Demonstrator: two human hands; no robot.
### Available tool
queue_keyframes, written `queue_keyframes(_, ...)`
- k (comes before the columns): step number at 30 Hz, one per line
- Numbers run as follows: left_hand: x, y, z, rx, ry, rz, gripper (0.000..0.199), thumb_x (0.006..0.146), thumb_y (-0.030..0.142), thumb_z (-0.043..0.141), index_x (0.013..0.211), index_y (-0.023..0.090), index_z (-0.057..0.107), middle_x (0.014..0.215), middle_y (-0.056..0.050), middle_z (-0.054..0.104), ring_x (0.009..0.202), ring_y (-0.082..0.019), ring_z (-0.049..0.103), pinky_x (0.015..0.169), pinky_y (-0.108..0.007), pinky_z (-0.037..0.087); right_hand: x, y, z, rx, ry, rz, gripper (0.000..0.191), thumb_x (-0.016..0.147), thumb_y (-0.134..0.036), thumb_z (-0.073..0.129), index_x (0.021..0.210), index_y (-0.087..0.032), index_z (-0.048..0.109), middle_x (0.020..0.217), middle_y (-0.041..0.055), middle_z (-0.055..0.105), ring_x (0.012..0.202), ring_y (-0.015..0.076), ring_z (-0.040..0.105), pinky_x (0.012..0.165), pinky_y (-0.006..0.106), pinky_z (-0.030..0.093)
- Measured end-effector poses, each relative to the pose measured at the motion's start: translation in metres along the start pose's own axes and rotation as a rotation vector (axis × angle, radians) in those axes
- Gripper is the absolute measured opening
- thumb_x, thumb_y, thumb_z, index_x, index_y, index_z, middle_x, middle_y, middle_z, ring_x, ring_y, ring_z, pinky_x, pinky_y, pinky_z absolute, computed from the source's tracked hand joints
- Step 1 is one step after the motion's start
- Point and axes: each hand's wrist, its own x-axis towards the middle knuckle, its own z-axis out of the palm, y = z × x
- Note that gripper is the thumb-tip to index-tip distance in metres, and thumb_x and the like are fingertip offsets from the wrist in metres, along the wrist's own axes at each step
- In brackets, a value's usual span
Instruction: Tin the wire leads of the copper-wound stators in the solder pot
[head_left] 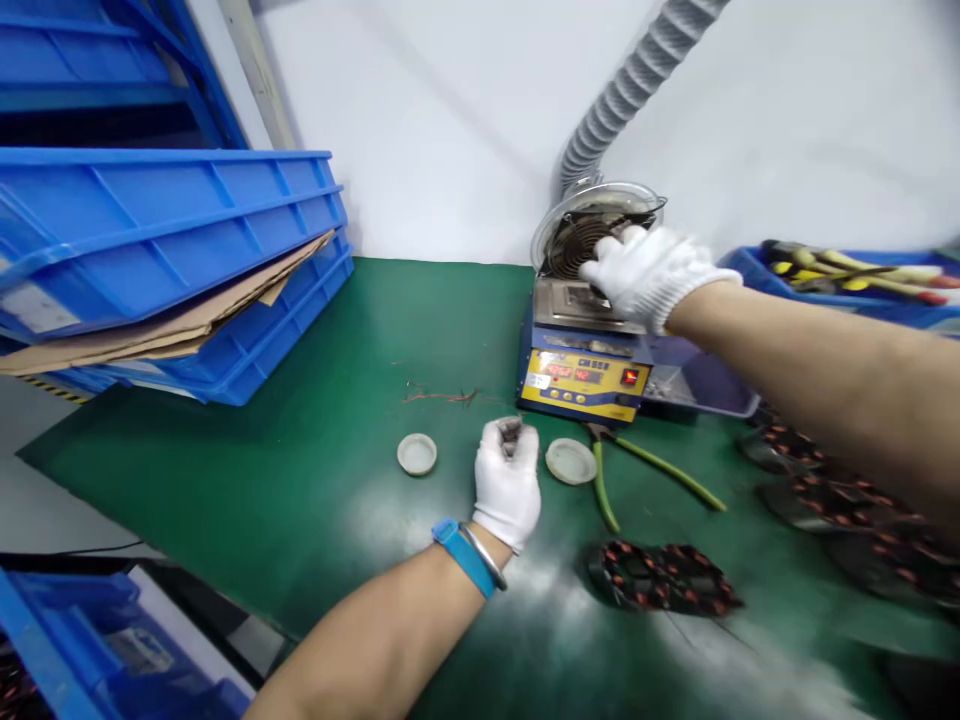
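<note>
My left hand (508, 485), in a white glove with dark fingertips, is closed low over the green table between two small white dishes, the left dish (417, 454) and the right dish (571, 461). Whatever its fingers hold, if anything, is too small to name. My right hand (651, 275), also gloved, reaches over the metal top of a blue and yellow heating unit (581, 385) with a lit display, beside a round fan guard (581, 245). Its fingers are bent together and blurred; what is in them is hidden. Green-handled pliers (606, 490) lie open in front of the unit.
Copper-wound black parts (664, 578) lie at the front right, more (840, 500) under my right arm. Thin wire scraps (442, 396) lie mid-table. Blue crates (172, 220) with cardboard stand left. A tool bin (847, 285) and purple tray (697, 385) are right; a grey duct (637, 85) hangs behind.
</note>
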Motion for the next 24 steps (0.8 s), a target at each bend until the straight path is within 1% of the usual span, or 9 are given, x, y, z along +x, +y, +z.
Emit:
queue_keyframes(3,0.0,-0.002,0.001,0.007,-0.002,-0.005,0.014,0.089,0.028,0.064,0.096,0.017,0.059,0.088,-0.004,0.065,0.08,-0.014,0.062,0.082,-0.031,0.052,0.003,0.003,-0.004,-0.045,-0.021,0.033,0.066,0.1,-0.045,0.02,0.123,0.003,0.058,0.128,0.0309,0.054,0.128,0.0424,0.049,0.088,0.053,0.042)
queue_keyframes(6,0.001,-0.003,0.002,0.004,-0.007,-0.016,0.013,0.09,0.028,0.063,0.097,0.017,0.059,0.088,-0.003,0.065,0.08,-0.013,0.062,0.081,-0.029,0.052,0.01,0.013,-0.021,-0.082,-0.029,0.097,0.072,0.09,-0.059,0.038,0.119,0.003,0.061,0.123,0.0313,0.058,0.122,0.0397,0.055,0.086,0.048,0.044)
queue_keyframes(8,0.001,-0.004,0.002,0.001,-0.01,-0.021,0.012,0.09,0.027,0.062,0.097,0.017,0.059,0.087,-0.003,0.065,0.081,-0.013,0.062,0.081,-0.029,0.052,0.013,0.018,-0.033,-0.054,-0.047,0.165,0.078,0.078,-0.067,0.05,0.113,0.001,0.065,0.114,0.0263,0.064,0.113,0.0337,0.062,0.083,0.041,0.046)
queue_keyframes(10,0.001,-0.003,0.003,-0.001,-0.011,-0.024,0.011,0.09,0.026,0.062,0.097,0.018,0.059,0.087,-0.003,0.064,0.08,-0.013,0.062,0.08,-0.028,0.052,0.013,0.019,-0.038,0.013,-0.062,0.241,0.088,0.072,-0.075,0.046,0.111,0.0,0.067,0.108,0.0219,0.066,0.108,0.0308,0.064,0.08,0.036,0.047)
queue_keyframes(13,0.001,-0.002,0.002,0.0,-0.011,-0.022,0.012,0.09,0.027,0.063,0.095,0.018,0.059,0.086,-0.002,0.064,0.078,-0.013,0.062,0.08,-0.028,0.052,0.01,0.013,-0.032,0.1,-0.049,0.287,0.1,0.07,-0.08,0.034,0.117,0.002,0.065,0.113,0.0237,0.063,0.113,0.036,0.061,0.08,0.037,0.046)
queue_keyframes(18,0.001,0.0,0.002,0.004,-0.009,-0.011,0.015,0.088,0.03,0.065,0.095,0.018,0.059,0.085,-0.002,0.064,0.075,-0.013,0.061,0.079,-0.029,0.052,0.005,0.003,-0.01,0.179,-0.051,0.24,0.083,0.076,-0.072,0.045,0.116,-0.002,0.065,0.115,0.0278,0.063,0.115,0.0374,0.061,0.082,0.043,0.047)
queue_keyframes(21,0.002,0.001,0.001,0.013,-0.009,-0.002,0.016,0.088,0.03,0.065,0.096,0.018,0.059,0.086,-0.002,0.065,0.076,-0.013,0.062,0.079,-0.029,0.052,-0.001,0.009,-0.015,0.218,-0.009,0.256,0.081,0.077,-0.073,0.046,0.118,-0.005,0.065,0.114,0.026,0.064,0.113,0.0376,0.062,0.08,0.043,0.048)
queue_keyframes(22,0.002,0.001,0.001,0.017,-0.01,0.002,0.016,0.088,0.03,0.065,0.096,0.017,0.059,0.087,-0.003,0.065,0.077,-0.013,0.062,0.078,-0.029,0.052,-0.006,0.014,-0.018,0.237,0.016,0.27,0.082,0.077,-0.075,0.044,0.119,-0.007,0.065,0.111,0.0238,0.065,0.111,0.0361,0.063,0.078,0.041,0.048)
queue_keyframes(24,0.002,0.001,0.001,0.025,-0.013,0.009,0.016,0.088,0.03,0.066,0.096,0.017,0.06,0.088,-0.004,0.066,0.078,-0.014,0.063,0.078,-0.029,0.053,-0.02,0.027,-0.024,0.28,0.054,0.29,0.084,0.079,-0.079,0.039,0.116,-0.01,0.067,0.098,0.0179,0.067,0.098,0.0291,0.067,0.073,0.037,0.047)
